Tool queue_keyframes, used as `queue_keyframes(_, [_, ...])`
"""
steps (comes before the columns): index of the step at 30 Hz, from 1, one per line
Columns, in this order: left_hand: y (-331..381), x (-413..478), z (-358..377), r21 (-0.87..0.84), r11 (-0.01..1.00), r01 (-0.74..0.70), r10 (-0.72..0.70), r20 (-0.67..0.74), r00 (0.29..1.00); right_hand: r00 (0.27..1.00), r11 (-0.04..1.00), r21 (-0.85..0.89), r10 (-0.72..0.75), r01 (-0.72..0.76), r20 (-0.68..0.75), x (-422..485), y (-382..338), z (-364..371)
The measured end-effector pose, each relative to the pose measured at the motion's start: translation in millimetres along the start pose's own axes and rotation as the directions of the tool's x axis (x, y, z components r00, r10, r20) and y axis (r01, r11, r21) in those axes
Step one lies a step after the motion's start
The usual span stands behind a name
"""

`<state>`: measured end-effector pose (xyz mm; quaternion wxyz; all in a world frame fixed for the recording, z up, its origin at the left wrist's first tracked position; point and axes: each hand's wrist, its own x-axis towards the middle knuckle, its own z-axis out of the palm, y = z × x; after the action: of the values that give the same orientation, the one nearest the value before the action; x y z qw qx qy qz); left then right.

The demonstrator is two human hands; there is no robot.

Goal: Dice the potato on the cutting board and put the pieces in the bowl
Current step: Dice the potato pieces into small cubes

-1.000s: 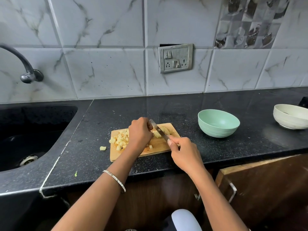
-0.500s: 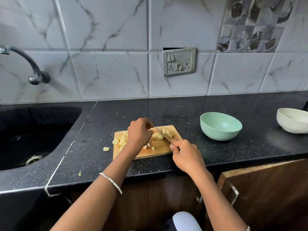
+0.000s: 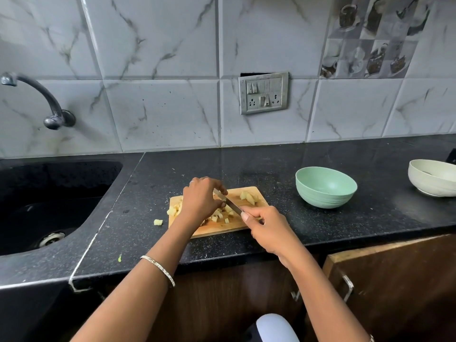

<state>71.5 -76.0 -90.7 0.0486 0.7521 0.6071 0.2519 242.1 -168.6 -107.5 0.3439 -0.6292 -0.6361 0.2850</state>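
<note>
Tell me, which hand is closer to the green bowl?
The right. The right hand grips the knife at the board's end nearest the green bowl; the left hand holds the potato farther left, beyond the knife.

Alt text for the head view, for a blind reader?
The right hand holds a knife over potato pieces on a cutting board while the left hand holds them steady. A green bowl stands to the right.

Black sink and curved tap at left, wall socket plate, cream bowl, perhaps with a utensil, far right.
</note>
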Motion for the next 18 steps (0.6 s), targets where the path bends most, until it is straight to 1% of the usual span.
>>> queue_keyframes(2, [-4.4, 0.7, -0.5, 0.044, 0.999, 0.024, -0.023, -0.029, 0.999, 1.000, 1.000, 0.011, -0.009, 0.009, 0.007, 1.4, 3.4, -0.4])
queue_keyframes(6, [-9.0, 0.0, 0.4, 0.039, 0.997, 0.062, -0.059, -0.078, 0.995, 1.000, 0.999, 0.033, -0.013, 0.013, -0.007, 4.0, 7.9, -4.3])
queue_keyframes(12, [-7.0, 3.9, 3.9, -0.055, 0.996, 0.073, -0.078, -0.104, 0.992, 0.998, 1.000, 0.028, -0.012, 0.014, -0.067, 6.2, 15.7, -10.7])
queue_keyframes(14, [-4.2, 5.8, 5.2, -0.086, 0.994, 0.062, -0.071, -0.104, 0.992, 0.998, 0.996, 0.085, 0.001, 0.005, -0.069, 5.1, 16.4, -11.7])
queue_keyframes(18, [-1.7, 6.9, 6.6, -0.076, 0.996, 0.057, -0.066, -0.121, 0.990, 0.998, 0.962, 0.267, 0.065, -0.066, 0.011, 2.8, 20.9, -14.2])
